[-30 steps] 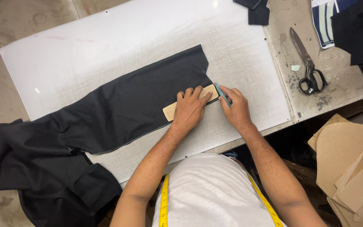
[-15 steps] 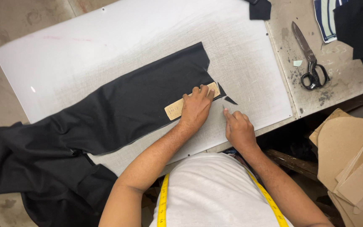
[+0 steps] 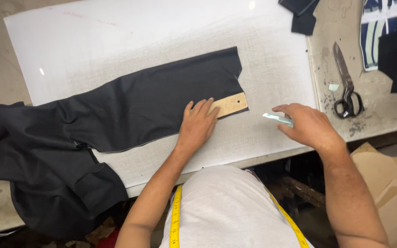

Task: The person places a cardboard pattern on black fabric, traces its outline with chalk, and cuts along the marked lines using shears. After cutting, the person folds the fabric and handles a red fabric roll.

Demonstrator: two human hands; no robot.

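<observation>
My right hand [image 3: 309, 126] has pulled away to the right since a moment ago, off the black cloth [image 3: 129, 110]. It pinches a pale chalk sliver [image 3: 277, 118] — half hidden by my fingers. My left hand [image 3: 197, 125] lies flat, unclenched, on the cardboard template [image 3: 229, 104] at the cloth's edge — its near end covered.

A white cutting board [image 3: 116, 41] covers most of the desk [image 3: 382, 115], whose worn grey top shows at the right edge, speckled with scraps. Overhead light glints off the board. Stacked tan cardboard pieces [image 3: 391, 193] sit low at the right, dark floor beneath.
</observation>
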